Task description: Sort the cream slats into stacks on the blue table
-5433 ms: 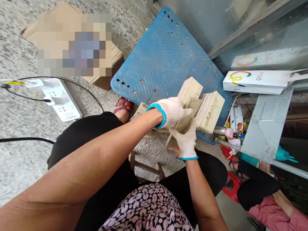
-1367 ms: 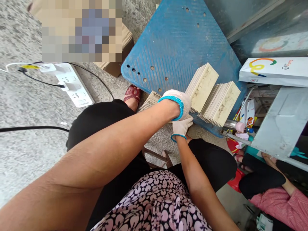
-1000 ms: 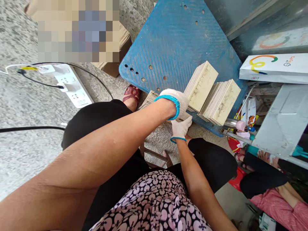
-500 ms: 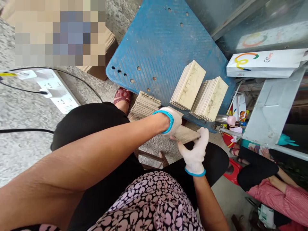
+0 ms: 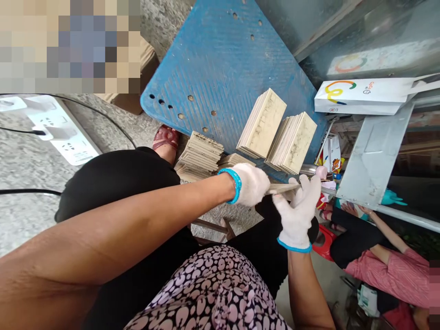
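Blue platform [image 5: 220, 68], grooved and pierced with round holes, lies at 11 o'clock. Clock centre for all bearings: the thin board [image 5: 283, 188], pale, seen nearly edge-on in the space between the two hands.

Left hand [image 5: 250, 184], gloved white with a blue cuff, comes in from 9 o'clock and is closed round the board's left end; its fingertips are hidden from view. Right hand [image 5: 296, 213], gloved alike, reaches up from 5 o'clock. Its thumb is at the board's near edge and its fingers, nearly straight, are at the right end. How firmly it grips, cannot tell.

Stacks of similar pieces: first stack [image 5: 264, 123] at 11 o'clock, second stack [image 5: 299, 143] just beside it at 12. Both stand tilted at the platform's near part, front faces smudged dark. Third stack [image 5: 201, 155], uneven, at 10 o'clock, with a low stack [image 5: 236, 160] next to it, partly behind the left hand.

Surroundings: white bag [image 5: 371, 96] at 1 o'clock, above a grey metal sheet [image 5: 373, 156] at 2. Co-worker [image 5: 381, 270] in a pink top at 4 o'clock, near a red stool [image 5: 323, 245]. White power strip [image 5: 74, 149] well apart, between 9 and 10.
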`<state>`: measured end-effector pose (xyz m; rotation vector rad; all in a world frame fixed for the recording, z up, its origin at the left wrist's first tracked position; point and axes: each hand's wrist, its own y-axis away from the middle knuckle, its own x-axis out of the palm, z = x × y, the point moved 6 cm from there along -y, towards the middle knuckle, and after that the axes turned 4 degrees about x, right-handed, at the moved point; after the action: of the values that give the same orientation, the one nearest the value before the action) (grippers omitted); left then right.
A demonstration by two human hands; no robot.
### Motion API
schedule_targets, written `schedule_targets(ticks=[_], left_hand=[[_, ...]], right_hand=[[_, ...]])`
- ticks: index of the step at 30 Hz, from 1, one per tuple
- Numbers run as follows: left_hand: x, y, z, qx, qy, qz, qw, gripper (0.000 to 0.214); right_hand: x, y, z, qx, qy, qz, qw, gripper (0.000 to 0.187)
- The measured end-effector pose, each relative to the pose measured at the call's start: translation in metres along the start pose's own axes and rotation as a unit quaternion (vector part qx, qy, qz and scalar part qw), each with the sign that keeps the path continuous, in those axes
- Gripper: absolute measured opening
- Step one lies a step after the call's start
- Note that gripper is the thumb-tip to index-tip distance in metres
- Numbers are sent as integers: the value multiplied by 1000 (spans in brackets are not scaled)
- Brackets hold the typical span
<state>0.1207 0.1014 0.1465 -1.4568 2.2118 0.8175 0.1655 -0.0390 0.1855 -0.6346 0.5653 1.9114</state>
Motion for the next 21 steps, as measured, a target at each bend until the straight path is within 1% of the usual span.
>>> schedule_targets(ticks=[2,4,6,8,9,11,13,16,18,21], left_hand=[[-17,3,12,-33,20,1,999,34],[-34,7,28,-89,65,-4,994,41],[-47,11,42,-129,120,-23,984,45],[-57,15,50,-139,181,-45,972,47],[-60,17,53,-138,207,-56,967,46],[-66,20,56,-131,243,-75,958,43],[-70,21,57,-122,256,-93,954,42],[-72,19,60,-114,276,-106,948,42],[-70,18,63,-133,282,-106,944,42],[-65,15,68,-172,266,-93,944,46]], right_hand=[[0,-6,-8,26,-45,-13,999,107],[7,-6,-17,46,-44,4,998,108],[20,-3,-23,58,4,45,997,113],[33,0,-21,55,78,80,992,119],[38,0,-18,49,117,86,988,121],[44,-1,-9,33,179,85,980,123],[48,-5,1,24,210,81,974,123],[52,-10,8,23,215,79,973,120],[55,-13,6,28,208,72,975,116],[61,-16,-4,36,183,66,980,113]])
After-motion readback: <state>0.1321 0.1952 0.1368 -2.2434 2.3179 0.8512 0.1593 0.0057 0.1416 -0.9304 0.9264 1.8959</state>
